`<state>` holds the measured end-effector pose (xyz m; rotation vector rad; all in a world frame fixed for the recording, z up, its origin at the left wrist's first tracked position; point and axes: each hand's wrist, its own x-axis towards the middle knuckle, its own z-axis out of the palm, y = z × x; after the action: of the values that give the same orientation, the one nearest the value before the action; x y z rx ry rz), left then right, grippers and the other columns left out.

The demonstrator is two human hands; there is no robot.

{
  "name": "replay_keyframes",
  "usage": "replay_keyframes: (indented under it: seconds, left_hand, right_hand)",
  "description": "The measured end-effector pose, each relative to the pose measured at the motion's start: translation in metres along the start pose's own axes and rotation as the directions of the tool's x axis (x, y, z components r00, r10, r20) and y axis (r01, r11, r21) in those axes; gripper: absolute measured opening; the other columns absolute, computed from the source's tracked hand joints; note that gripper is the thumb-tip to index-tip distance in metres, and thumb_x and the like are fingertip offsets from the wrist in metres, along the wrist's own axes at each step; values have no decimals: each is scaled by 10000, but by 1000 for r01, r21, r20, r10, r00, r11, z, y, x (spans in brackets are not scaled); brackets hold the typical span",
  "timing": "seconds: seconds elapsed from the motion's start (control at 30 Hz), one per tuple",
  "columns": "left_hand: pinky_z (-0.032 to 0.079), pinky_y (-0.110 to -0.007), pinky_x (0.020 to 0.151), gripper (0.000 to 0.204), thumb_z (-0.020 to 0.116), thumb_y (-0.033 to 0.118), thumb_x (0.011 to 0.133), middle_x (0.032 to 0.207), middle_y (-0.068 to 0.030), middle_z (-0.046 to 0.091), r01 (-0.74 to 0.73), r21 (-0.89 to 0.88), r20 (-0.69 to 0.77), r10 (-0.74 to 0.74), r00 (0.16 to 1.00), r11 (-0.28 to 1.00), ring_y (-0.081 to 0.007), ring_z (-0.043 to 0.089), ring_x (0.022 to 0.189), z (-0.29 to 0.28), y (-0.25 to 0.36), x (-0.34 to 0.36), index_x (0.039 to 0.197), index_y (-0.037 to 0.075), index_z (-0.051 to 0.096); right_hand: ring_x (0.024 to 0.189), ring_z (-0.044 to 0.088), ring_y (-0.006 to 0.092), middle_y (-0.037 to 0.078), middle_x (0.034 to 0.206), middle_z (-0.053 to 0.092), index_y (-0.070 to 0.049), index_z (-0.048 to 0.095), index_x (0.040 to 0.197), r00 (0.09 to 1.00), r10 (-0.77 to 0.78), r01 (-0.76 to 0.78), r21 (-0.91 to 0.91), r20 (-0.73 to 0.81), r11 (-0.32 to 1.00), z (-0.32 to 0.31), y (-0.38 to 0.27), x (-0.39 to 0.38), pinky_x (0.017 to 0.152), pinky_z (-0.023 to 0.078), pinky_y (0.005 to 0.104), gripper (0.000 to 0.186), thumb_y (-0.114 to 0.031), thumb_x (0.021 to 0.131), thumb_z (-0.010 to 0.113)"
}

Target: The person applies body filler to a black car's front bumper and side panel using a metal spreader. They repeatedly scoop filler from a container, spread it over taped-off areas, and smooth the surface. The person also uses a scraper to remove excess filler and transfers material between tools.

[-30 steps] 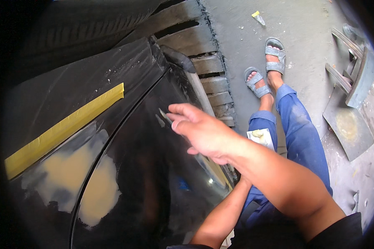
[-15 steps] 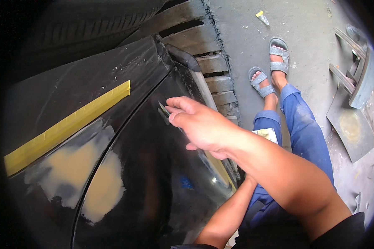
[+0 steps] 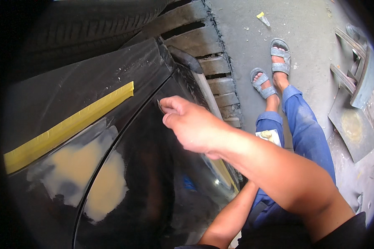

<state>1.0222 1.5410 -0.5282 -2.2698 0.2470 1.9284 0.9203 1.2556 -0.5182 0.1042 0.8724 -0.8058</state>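
Note:
My right hand point(image 3: 187, 122) is closed, pinching a thin scraper point(image 3: 159, 106) seen almost edge-on at the fingertips. It is over a dark, glossy car body panel point(image 3: 141, 182), just right of the panel gap. Beige filler patches point(image 3: 106, 186) lie on both sides of that gap, with a dull grey edge around the left one. A strip of yellow masking tape point(image 3: 70, 126) runs above them. My left forearm point(image 3: 232, 216) passes beneath my right one, which hides the left hand. Beyond the right forearm shows a white board point(image 3: 270, 137) with pale yellow paste on it.
A tyre point(image 3: 91, 37) is at the upper left, beside a slatted grate point(image 3: 199, 39) in the floor. My sandalled feet point(image 3: 274, 70) stand on the concrete. A curved grey panel point(image 3: 366, 79) and a flat dark sheet point(image 3: 353, 133) lie at the right. A small yellow-tipped piece point(image 3: 263, 18) lies farther off.
My right hand has moved slightly left and its fingers have curled in more. The scraper has turned and shows less of its blade. The whole view has shifted slightly.

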Motion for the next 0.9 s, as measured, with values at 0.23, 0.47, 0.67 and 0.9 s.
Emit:
replay_keyframes:
  seconds: [0.23, 0.47, 0.67, 0.9]
  left_hand:
    - [424, -261, 675, 230, 539, 265, 951, 940, -11, 579, 7, 6, 3, -7, 1000, 1000, -95, 505, 767, -3, 1, -1, 1088, 81, 514]
    - [422, -261, 695, 233, 538, 263, 953, 954, -12, 577, 7, 27, 7, -8, 1000, 1000, -98, 502, 786, -2, 3, -1, 1093, 78, 515]
    - [421, -262, 713, 236, 536, 261, 954, 966, -13, 576, -7, 14, -1, 7, 1000, 1000, -100, 500, 803, -2, 6, 2, 1097, 75, 515]
    - [419, -262, 734, 239, 534, 259, 956, 980, -14, 574, -1, 8, -12, 1, 1000, 1000, -103, 498, 823, -2, 7, -1, 1102, 71, 516]
  right_hand:
    - [1336, 328, 245, 68, 1475, 344, -87, 259, 1438, 983, 119, -128, 63, 137, 990, -21, -8, -15, 934, 391, 535, 560, -241, 931, 440]
    - [1322, 370, 270, 207, 1410, 400, 43, 338, 1366, 999, -45, 45, -15, 25, 999, -1, -3, -5, 1029, 348, 321, 494, -149, 923, 441]
    - [1211, 438, 185, 55, 1463, 360, -103, 276, 1437, 978, 175, -188, 123, 114, 974, -27, -12, -22, 869, 442, 444, 568, -244, 917, 458]
    - [1146, 449, 152, 36, 1459, 360, -119, 289, 1435, 952, 267, -294, 209, 148, 933, -24, 15, -26, 811, 457, 410, 576, -264, 908, 471]
